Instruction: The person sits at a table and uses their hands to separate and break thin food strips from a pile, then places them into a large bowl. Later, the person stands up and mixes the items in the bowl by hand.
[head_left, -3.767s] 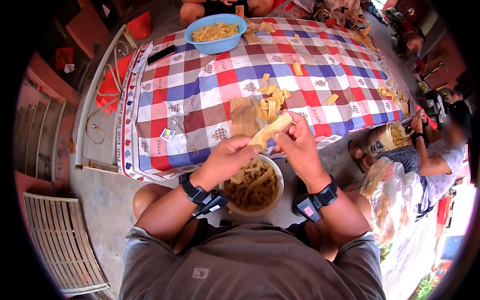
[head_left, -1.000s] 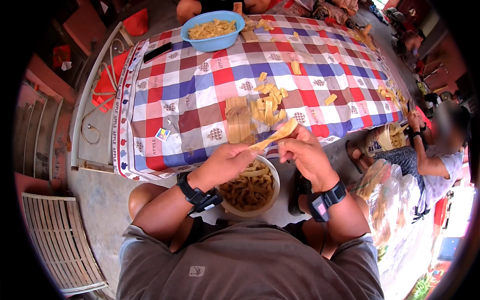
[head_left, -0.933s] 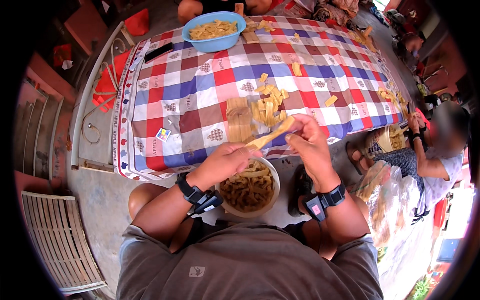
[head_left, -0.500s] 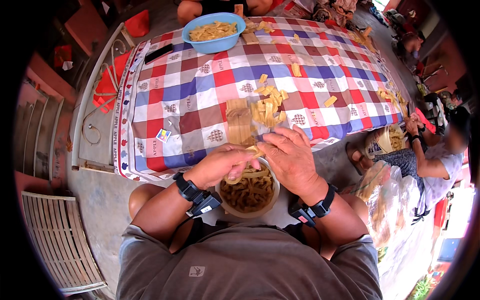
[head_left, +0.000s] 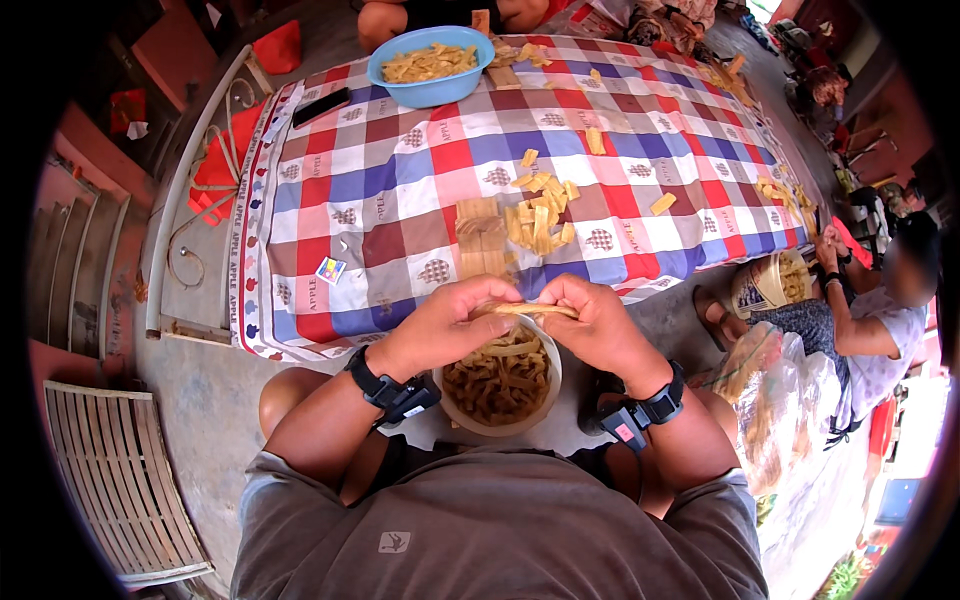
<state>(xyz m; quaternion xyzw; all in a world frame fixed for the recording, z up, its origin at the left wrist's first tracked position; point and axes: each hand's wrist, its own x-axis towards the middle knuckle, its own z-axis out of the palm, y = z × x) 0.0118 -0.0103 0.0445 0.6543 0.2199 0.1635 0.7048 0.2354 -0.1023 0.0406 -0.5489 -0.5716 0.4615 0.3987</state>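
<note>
My left hand (head_left: 445, 322) and my right hand (head_left: 600, 328) are closed in pinches on a pale yellowish strip (head_left: 528, 308), dried-looking and stretched level between them. They hold it just above a pale bucket (head_left: 557, 385). Many darker, curled brownish-yellow strips (head_left: 500, 388) lie in the bucket, which stands between my knees at the table's near edge. Beyond my hands a small wooden board (head_left: 480, 235) rests on the checked tablecloth (head_left: 385, 240). Beside the board is a loose pile of short yellow strips (head_left: 542, 212).
A blue basin (head_left: 425, 92) of yellow strips stands at the table's far side, near a dark phone (head_left: 321, 107). On the right a seated person (head_left: 870, 320) works beside another bucket (head_left: 755, 287). Plastic bags (head_left: 775, 390) lie to my right, a slatted bench (head_left: 125, 480) to my left.
My right hand has come down off the top of my left and drawn level with it. The strip now shows lengthwise between both pinches.
</note>
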